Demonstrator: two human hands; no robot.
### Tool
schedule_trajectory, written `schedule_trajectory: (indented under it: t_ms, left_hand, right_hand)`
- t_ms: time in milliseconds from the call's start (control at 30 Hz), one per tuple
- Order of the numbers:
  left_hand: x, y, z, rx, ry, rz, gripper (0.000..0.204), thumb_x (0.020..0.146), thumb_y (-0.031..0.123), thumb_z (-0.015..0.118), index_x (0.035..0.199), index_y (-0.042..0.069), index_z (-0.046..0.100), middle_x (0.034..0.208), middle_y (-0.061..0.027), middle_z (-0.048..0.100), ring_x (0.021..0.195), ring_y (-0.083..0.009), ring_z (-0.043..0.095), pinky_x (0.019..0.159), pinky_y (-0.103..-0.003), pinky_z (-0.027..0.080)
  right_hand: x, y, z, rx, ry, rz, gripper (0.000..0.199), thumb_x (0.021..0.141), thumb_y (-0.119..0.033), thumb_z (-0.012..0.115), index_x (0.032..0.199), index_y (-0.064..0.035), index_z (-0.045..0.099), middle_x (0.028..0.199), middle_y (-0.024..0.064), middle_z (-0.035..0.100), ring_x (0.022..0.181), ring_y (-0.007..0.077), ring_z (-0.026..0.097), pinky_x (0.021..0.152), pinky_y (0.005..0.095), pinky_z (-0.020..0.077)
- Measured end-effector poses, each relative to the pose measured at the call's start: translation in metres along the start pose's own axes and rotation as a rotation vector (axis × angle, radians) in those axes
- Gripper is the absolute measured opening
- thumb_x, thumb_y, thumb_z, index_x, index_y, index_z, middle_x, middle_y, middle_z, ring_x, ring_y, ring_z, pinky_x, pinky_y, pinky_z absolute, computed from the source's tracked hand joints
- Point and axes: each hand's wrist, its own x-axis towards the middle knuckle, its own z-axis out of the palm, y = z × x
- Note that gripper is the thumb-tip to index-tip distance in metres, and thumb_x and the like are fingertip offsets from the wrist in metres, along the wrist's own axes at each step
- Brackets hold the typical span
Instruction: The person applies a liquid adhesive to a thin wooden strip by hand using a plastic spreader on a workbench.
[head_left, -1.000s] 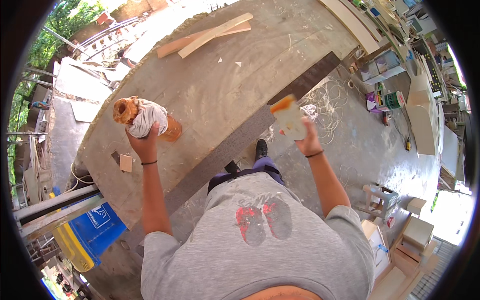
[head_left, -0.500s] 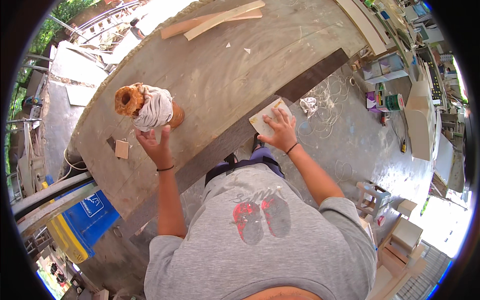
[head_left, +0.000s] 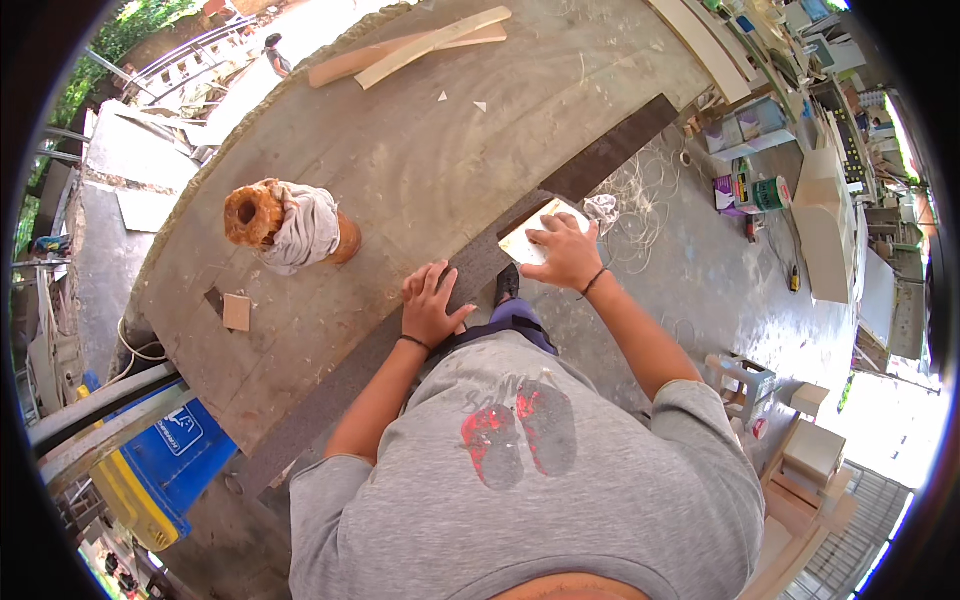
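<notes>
A long dark brown strip (head_left: 610, 150) lies along the near edge of the workbench (head_left: 420, 150). My left hand (head_left: 430, 308) rests palm down on it, fingers stretched out, holding nothing. Farther right, my right hand (head_left: 566, 252) grips a pale, flat square plate (head_left: 520, 246) at the strip's edge. The fingers lie over its top and the thumb is at its near side. Left of my hands stands an amber cylinder (head_left: 348, 238) with a crusted brown top (head_left: 252, 214) and a hole in it. A grey cloth (head_left: 305, 228) is wrapped around it.
A small tan square (head_left: 236, 312) lies at the bench's left, and crossed wood strips (head_left: 430, 48) at its far side. A blue and yellow bin (head_left: 165, 450) stands lower left. Tangled string (head_left: 645, 215), a green can (head_left: 771, 193) and a stool (head_left: 742, 385) are on the right.
My left hand has moved right, from beside the cloth-wrapped cylinder onto the dark strip. The pale plate under my right hand has tilted and now catches bright light.
</notes>
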Motion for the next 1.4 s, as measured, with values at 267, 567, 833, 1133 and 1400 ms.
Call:
schedule_trajectory:
  t_ms: [267, 567, 833, 1133, 1400]
  left_hand:
    - [-0.002, -0.007, 0.011, 0.033, -0.014, 0.007, 0.061, 0.074, 0.046, 0.075, 0.123, 0.010, 0.065, 0.140, -0.0066, 0.050, 0.132, -0.0273, 0.040, 0.110, -0.045, 0.027]
    - [-0.002, -0.006, 0.011, 0.031, -0.014, -0.001, 0.060, 0.076, 0.044, 0.074, 0.123, 0.009, 0.065, 0.140, -0.0072, 0.051, 0.131, -0.0285, 0.041, 0.109, -0.045, 0.027]
    - [-0.002, -0.006, 0.010, 0.031, -0.014, -0.013, 0.059, 0.075, 0.043, 0.075, 0.123, 0.010, 0.065, 0.140, -0.0063, 0.050, 0.131, -0.0271, 0.041, 0.110, -0.046, 0.027]
    - [0.001, -0.002, 0.008, 0.030, 0.011, -0.006, 0.058, 0.073, 0.040, 0.077, 0.121, 0.009, 0.066, 0.137, -0.0071, 0.053, 0.130, -0.0272, 0.043, 0.108, -0.044, 0.029]
    - [0.001, -0.003, 0.009, 0.032, 0.016, -0.002, 0.057, 0.073, 0.041, 0.077, 0.119, 0.009, 0.067, 0.136, -0.0068, 0.054, 0.129, -0.0278, 0.044, 0.107, -0.044, 0.030]
  right_hand:
    - [0.019, 0.016, 0.045, 0.026, 0.241, -0.069, 0.065, 0.065, -0.058, 0.071, 0.122, -0.0264, 0.068, 0.139, 0.0071, 0.053, 0.137, 0.0291, 0.039, 0.099, 0.0743, 0.0264]
    - [0.027, 0.009, 0.026, -0.026, 0.172, -0.041, 0.066, 0.068, -0.058, 0.070, 0.125, -0.0262, 0.066, 0.142, 0.0055, 0.051, 0.137, 0.0265, 0.039, 0.100, 0.0749, 0.0250]
    - [0.030, 0.010, 0.018, -0.059, 0.075, -0.037, 0.069, 0.067, -0.058, 0.071, 0.128, -0.0274, 0.065, 0.143, 0.0060, 0.050, 0.138, 0.0272, 0.038, 0.100, 0.0755, 0.0259]
    - [0.034, 0.023, 0.015, -0.070, 0.049, -0.023, 0.068, 0.065, -0.060, 0.071, 0.126, -0.0285, 0.066, 0.142, 0.0056, 0.050, 0.137, 0.0269, 0.039, 0.100, 0.0773, 0.0259]
    - [0.003, 0.049, -0.012, -0.194, -0.228, 0.068, 0.062, 0.066, -0.062, 0.070, 0.118, -0.0273, 0.071, 0.128, 0.0042, 0.059, 0.130, 0.0277, 0.046, 0.099, 0.0783, 0.0263]
